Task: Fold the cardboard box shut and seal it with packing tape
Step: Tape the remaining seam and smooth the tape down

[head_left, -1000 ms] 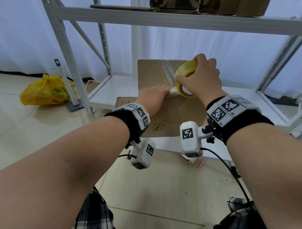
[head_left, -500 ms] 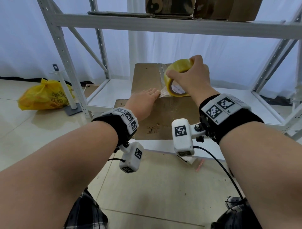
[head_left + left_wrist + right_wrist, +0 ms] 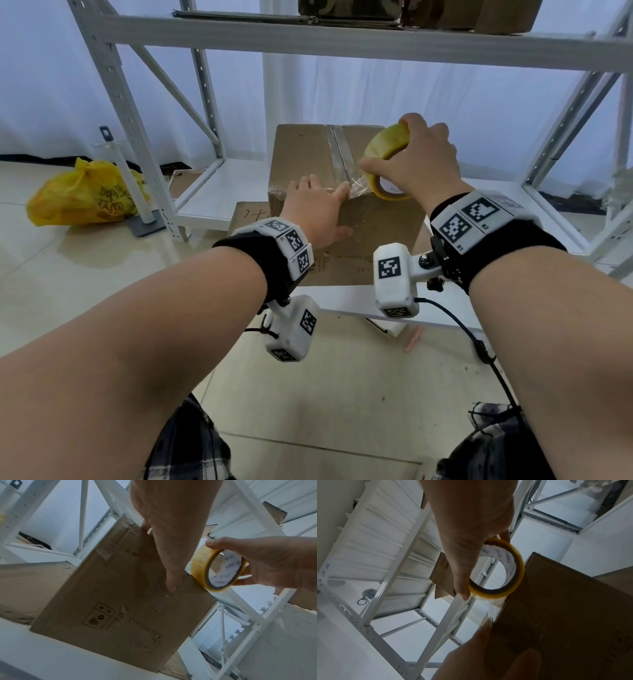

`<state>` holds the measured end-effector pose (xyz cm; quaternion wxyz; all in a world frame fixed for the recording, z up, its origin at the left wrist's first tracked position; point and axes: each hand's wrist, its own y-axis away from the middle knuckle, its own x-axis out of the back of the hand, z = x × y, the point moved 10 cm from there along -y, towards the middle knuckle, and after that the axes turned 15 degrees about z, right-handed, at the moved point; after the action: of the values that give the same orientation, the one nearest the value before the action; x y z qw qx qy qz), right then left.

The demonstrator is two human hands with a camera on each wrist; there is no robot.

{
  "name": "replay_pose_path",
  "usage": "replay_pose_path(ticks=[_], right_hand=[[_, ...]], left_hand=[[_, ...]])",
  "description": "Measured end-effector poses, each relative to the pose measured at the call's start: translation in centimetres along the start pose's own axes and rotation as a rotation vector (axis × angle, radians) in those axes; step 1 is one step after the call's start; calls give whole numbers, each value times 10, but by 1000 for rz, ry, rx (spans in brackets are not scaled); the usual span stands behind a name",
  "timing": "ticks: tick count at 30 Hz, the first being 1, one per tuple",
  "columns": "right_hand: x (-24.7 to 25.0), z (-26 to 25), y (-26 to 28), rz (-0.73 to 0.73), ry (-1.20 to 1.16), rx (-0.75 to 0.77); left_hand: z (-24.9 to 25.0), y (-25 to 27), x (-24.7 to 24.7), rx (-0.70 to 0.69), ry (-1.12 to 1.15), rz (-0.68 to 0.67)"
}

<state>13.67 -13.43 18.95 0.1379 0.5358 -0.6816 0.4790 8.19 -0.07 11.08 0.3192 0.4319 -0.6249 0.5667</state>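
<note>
The box stands shut on the low shelf at about 12 o'clock from the person, a clear strip already down its top seam; the left hand lies over the near top edge, fingers straight and close together on the tape, thumb flat on the front face in the left wrist view; the right hand grips the roll just to the box's 3 o'clock, thumb and forefinger pinching its rim, the other fingers curled over the top.

A short crumpled run of tape bridges roll and box edge; judged from that, the risk is the loose film folding on itself or wrinkling as it is pulled along the edge, because it is already bunched; if the left hand lifts, the laid end may peel from the cardboard; a hard tug toward 3 o'clock could slide the box, which sits close to the shelf's front lip at 6 o'clock; tearing by hand may leave a ragged tail.

Room: open floor at 6 o'clock; bare shelf at 9 and 3 o'clock of the box; the upper shelf overhangs at 12 o'clock, limiting lift; uprights stand well apart either side; a yellow bag lies at 9 o'clock, clear of the work.
</note>
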Motion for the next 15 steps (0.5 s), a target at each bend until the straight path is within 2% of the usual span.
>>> replay_pose_path(ticks=[6,11,15], right_hand=[[0,2,0,-7,-30,3],[3,10,3,29,-124,-88],[-2,19,7,7,-252,-187]], left_hand=[[7,-5,-3,73,2,-43],[-11,-1,11,-40,165,69],[-51,12,19,26,145,135]])
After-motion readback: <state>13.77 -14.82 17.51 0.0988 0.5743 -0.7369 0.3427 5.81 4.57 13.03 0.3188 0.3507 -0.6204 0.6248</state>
